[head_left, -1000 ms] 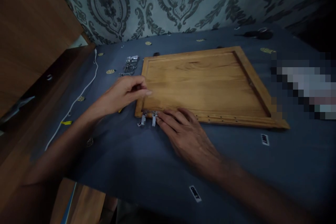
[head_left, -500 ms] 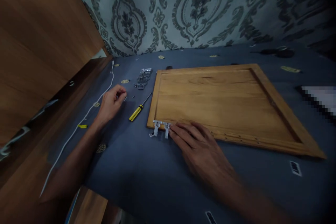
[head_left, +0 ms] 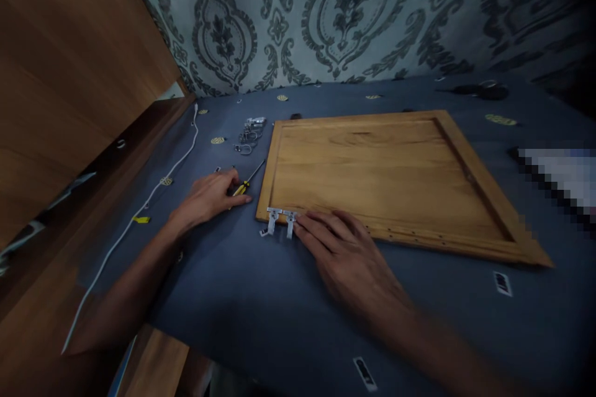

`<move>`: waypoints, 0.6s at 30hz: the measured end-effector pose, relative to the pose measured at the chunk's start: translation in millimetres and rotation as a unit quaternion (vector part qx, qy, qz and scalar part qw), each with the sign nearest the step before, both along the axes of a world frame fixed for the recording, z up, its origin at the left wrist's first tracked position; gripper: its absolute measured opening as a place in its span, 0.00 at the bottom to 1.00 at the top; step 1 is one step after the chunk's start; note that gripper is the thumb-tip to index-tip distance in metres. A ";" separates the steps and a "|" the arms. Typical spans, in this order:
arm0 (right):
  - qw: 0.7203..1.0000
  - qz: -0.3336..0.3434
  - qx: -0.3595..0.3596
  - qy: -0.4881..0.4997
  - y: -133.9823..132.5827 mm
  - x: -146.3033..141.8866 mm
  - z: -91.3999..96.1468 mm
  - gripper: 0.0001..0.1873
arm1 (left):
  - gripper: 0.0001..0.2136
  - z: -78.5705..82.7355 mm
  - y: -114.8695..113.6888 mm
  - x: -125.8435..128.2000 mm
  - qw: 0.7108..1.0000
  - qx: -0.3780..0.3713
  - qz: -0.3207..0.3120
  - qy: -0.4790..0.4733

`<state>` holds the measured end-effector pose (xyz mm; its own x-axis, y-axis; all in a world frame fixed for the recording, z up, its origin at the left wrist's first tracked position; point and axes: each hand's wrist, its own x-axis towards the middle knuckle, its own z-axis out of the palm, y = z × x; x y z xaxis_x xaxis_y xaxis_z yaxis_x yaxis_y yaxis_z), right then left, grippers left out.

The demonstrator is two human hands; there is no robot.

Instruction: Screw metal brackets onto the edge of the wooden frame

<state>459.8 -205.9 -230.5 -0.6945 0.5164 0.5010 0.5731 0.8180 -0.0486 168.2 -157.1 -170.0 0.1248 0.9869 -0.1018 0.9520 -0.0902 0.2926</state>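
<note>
My left hand (head_left: 212, 195) is at a yellow-handled screwdriver (head_left: 241, 188) lying on the blue cloth. Its thumb and fingers are apart on either side of the handle, and the hand hides the handle's end. My right hand (head_left: 347, 248) lies flat over the near edge of a framed wooden panel (head_left: 363, 164), fingers stretched out. Its fingertips touch a metal hinge (head_left: 289, 220) at the panel's near left corner. Another similar metal piece (head_left: 272, 219) sits beside it, overhanging the edge.
Several metal hinges (head_left: 249, 135) lie beyond the screwdriver. A white cable (head_left: 121, 239) runs along the left, near a yellow scrap (head_left: 142, 219). A wooden cabinet (head_left: 79, 43) rises at left. A dark object (head_left: 482, 90) lies at the back right, before a patterned wall (head_left: 321, 18).
My left hand has moved right and slightly nearer, from the cloth to the screwdriver handle, its pinched fingers spreading. My right hand stays by the hinge. The view has shifted slightly.
</note>
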 end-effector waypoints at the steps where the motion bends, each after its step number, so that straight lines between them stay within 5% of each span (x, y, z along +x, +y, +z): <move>1: 1.000 -0.001 -0.002 -0.002 -0.2 0.1 0.8 0.25 | 0.17 0.6 -0.3 1.0 1.000 -0.012 0.001 0.011; 6: 1.000 0.004 -0.027 -0.004 -0.4 0.7 4.0 0.25 | 0.13 10.0 0.6 -5.3 0.998 -0.049 -0.007 0.038; 10: 1.000 0.008 -0.023 -0.003 -0.6 0.7 7.6 0.23 | 0.14 39.7 -7.4 -15.8 0.999 -0.011 0.025 0.042; 14: 1.000 0.013 -0.013 0.000 -0.7 0.6 9.7 0.21 | 0.16 79.1 -25.4 -7.9 0.973 0.197 0.090 -0.073; 18: 1.000 0.004 -0.002 -0.007 -1.1 0.8 9.6 0.20 | 0.17 100.7 -36.3 15.6 0.930 0.315 0.073 -0.175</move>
